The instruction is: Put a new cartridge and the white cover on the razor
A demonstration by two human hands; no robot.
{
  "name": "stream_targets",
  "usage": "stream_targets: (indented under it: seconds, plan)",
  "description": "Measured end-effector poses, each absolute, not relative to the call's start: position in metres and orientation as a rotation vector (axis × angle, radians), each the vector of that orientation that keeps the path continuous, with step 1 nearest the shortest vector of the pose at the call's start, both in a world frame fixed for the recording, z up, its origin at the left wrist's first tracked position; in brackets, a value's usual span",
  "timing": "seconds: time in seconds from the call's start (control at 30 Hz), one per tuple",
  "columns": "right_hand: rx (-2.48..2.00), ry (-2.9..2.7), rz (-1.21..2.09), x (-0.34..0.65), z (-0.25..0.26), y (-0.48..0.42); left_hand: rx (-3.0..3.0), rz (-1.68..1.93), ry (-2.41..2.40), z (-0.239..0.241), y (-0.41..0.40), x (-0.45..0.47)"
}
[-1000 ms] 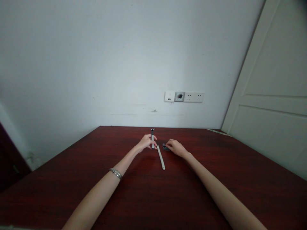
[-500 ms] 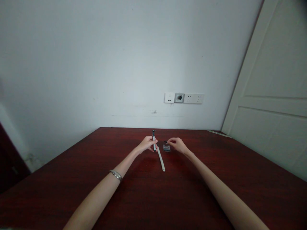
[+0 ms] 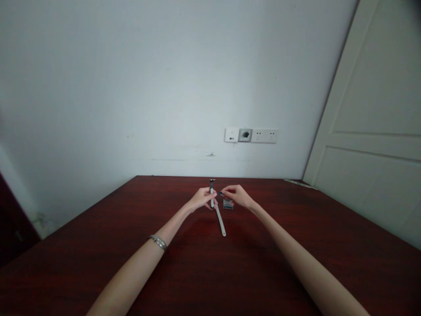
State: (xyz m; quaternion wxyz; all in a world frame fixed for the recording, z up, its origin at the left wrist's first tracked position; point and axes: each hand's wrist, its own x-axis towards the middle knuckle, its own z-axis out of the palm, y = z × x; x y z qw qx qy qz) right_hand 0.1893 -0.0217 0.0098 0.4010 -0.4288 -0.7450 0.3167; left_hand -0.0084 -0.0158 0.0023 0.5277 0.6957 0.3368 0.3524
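Observation:
Upright in my left hand [image 3: 201, 199] is a slim white-and-black razor-like tool [image 3: 212, 197], its dark T-shaped head at the top. The thumb and fingers close round its white handle. My right hand [image 3: 239, 195] pinches a small dark piece [image 3: 220, 193], too small to name, just right of the tool and apart from its head. Under the right fingers lies a small clear box [image 3: 228, 204] on the table. A long white stick [image 3: 221, 223] with a hole at its near end lies below the left hand, its far end close to the fingers.
The dark red wooden table [image 3: 184, 272] reaches back to a pale wall [image 3: 184, 87]. Sockets and switch plates [image 3: 251, 135] are on that wall. A thin light strip [image 3: 299, 184] lies at the far right corner, near a white door [image 3: 375, 175].
My right hand has moved left with the small dark piece, from above the clear box towards the tool. My left hand holds the tool nearly still.

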Motion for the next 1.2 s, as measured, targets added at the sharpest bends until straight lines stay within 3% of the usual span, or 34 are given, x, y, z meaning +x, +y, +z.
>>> stream_targets:
  seconds: [0.53, 1.2]
  plan:
    - [-0.987, -1.801, 0.93, 0.193, 0.012, -0.023, 1.6, 0.903, 0.769, 0.005, -0.011, -0.016]
    - [-0.982, -1.699, 0.829, 0.19, 0.021, -0.025, 1.678, 0.932, 0.875, 0.027, -0.005, -0.034]
